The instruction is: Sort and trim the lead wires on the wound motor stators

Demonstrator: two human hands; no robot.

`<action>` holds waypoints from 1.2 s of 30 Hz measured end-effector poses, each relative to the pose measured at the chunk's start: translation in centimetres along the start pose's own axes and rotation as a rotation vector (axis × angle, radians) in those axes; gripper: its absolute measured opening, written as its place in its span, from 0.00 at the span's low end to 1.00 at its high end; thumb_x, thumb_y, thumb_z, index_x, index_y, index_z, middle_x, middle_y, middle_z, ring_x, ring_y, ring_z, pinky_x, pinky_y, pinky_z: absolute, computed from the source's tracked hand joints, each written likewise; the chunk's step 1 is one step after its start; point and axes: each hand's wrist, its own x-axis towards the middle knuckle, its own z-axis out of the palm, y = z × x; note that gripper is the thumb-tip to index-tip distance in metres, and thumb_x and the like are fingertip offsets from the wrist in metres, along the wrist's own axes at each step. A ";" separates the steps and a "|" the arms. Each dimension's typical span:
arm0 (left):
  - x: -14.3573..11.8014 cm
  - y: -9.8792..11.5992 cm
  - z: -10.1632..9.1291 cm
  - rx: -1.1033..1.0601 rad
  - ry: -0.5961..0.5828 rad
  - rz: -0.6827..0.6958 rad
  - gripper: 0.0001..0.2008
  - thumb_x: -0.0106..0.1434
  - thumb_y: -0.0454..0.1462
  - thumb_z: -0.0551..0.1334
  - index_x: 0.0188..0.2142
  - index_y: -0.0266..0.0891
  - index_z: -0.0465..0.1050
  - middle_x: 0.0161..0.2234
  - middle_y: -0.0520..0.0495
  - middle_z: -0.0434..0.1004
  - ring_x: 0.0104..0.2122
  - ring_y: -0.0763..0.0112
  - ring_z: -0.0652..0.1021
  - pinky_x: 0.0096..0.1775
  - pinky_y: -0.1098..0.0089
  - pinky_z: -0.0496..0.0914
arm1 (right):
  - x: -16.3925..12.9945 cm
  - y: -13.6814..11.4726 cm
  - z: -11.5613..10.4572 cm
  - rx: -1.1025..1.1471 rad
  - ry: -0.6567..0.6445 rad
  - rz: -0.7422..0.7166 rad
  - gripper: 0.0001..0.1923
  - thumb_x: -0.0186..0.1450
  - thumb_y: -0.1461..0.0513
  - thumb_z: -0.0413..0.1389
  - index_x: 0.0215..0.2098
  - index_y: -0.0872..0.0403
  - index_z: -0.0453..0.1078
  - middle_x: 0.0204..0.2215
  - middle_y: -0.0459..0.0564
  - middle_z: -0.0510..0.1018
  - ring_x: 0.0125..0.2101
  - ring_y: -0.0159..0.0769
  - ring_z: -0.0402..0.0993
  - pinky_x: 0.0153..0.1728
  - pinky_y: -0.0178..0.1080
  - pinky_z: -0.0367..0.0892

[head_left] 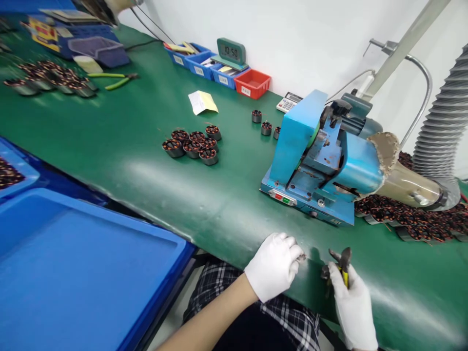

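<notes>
My left hand, in a white glove, rests on the green tabletop near its front edge. Its fingers are curled together, and a small greyish bit shows at their tips, too small to name. My right hand, also gloved in white, is wrapped around a pair of cutting pliers with yellow on the handles. The dark jaws point away from me and stand a little apart. Just beyond both hands is a blue grinding machine with red and green buttons on its base.
Copper-wound motor stators stand grouped mid-table, with more right of the machine. A grey duct hose hangs behind it. A large blue tray is at front left. Small bins, a clock and green-handled pliers lie farther back.
</notes>
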 end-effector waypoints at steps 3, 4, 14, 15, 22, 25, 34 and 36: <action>-0.1 -0.2 0.1 0.008 0.006 0.018 0.07 0.59 0.34 0.54 0.35 0.38 0.68 0.34 0.49 0.65 0.36 0.67 0.64 0.41 0.63 0.59 | 0.2 0.8 -1.1 -0.022 0.102 0.017 0.30 0.54 0.47 0.56 0.47 0.59 0.69 0.40 0.54 0.74 0.41 0.41 0.69 0.39 0.34 0.64; -0.1 -0.3 0.2 0.005 0.011 0.031 0.06 0.58 0.34 0.54 0.34 0.38 0.68 0.33 0.49 0.65 0.36 0.67 0.64 0.41 0.63 0.59 | 0.1 0.9 -1.1 0.035 0.111 0.060 0.31 0.51 0.47 0.58 0.46 0.59 0.70 0.40 0.53 0.74 0.41 0.39 0.69 0.39 0.33 0.64; 0.0 -0.6 1.0 -0.029 0.115 0.080 0.05 0.56 0.32 0.54 0.31 0.38 0.67 0.31 0.48 0.64 0.34 0.67 0.64 0.39 0.64 0.60 | -2.1 1.4 0.5 0.349 -0.409 -0.111 0.29 0.60 0.57 0.56 0.58 0.56 0.59 0.52 0.55 0.66 0.50 0.38 0.66 0.54 0.38 0.59; 0.1 -0.5 1.1 -0.049 0.148 0.086 0.04 0.57 0.32 0.54 0.31 0.38 0.67 0.31 0.48 0.65 0.34 0.68 0.64 0.38 0.64 0.60 | -2.2 1.6 0.3 0.249 -0.418 -0.234 0.27 0.61 0.59 0.54 0.58 0.55 0.59 0.55 0.54 0.63 0.53 0.37 0.61 0.55 0.38 0.57; -1.1 -0.8 -1.2 -0.180 0.351 0.130 0.13 0.53 0.32 0.62 0.39 0.41 0.67 0.49 0.48 0.62 0.51 0.67 0.63 0.52 0.66 0.58 | 0.4 4.3 -4.5 -0.202 -0.054 -0.267 0.24 0.62 0.53 0.48 0.52 0.56 0.66 0.50 0.53 0.68 0.49 0.37 0.66 0.52 0.38 0.60; -2.4 -1.4 -2.4 -0.096 0.325 0.076 0.05 0.53 0.33 0.63 0.30 0.41 0.68 0.45 0.49 0.63 0.46 0.66 0.67 0.47 0.64 0.61 | 1.7 5.8 -8.2 -0.249 0.137 0.053 0.28 0.58 0.47 0.47 0.49 0.54 0.67 0.46 0.53 0.71 0.46 0.43 0.67 0.50 0.42 0.60; 0.1 1.2 0.8 -0.236 -0.065 -0.099 0.13 0.57 0.34 0.58 0.43 0.45 0.67 0.50 0.48 0.61 0.39 0.70 0.72 0.42 0.67 0.67 | 4.1 10.1 -11.9 -1.035 0.526 0.253 0.33 0.59 0.42 0.43 0.45 0.60 0.67 0.38 0.64 0.69 0.36 0.56 0.66 0.36 0.48 0.62; 1.2 2.5 2.4 -0.234 -0.081 0.055 0.29 0.52 0.39 0.63 0.54 0.44 0.60 0.58 0.45 0.52 0.53 0.60 0.64 0.52 0.63 0.63 | 4.4 10.9 -11.8 -1.097 0.613 0.202 0.32 0.59 0.42 0.45 0.46 0.59 0.67 0.38 0.62 0.69 0.36 0.55 0.66 0.39 0.48 0.61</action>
